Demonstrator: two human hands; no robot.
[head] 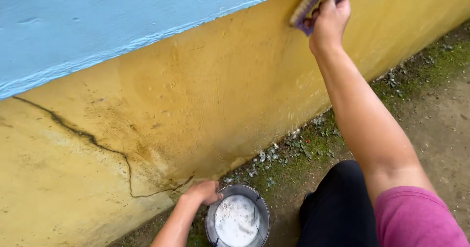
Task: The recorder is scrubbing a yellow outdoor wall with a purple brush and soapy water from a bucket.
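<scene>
Right hand (329, 19) was clamped around a purple-handled scrub brush (307, 6) mid-scrub on the yellow plaster wall (205, 95) (left hand (201, 192) seemingly gripped the round metal bucket of soapy water (238, 219)), so next needed firm strokes.

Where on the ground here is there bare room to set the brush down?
Bare dirt ground lies right of the right arm, beyond the mossy strip along the yellow wall. Crowded: the wall foot, where the left hand touches the metal bucket, beside the knee. The right hand holds the brush.

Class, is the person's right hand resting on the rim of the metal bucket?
No: the right hand holds a scrubbing brush against the wall.
</scene>
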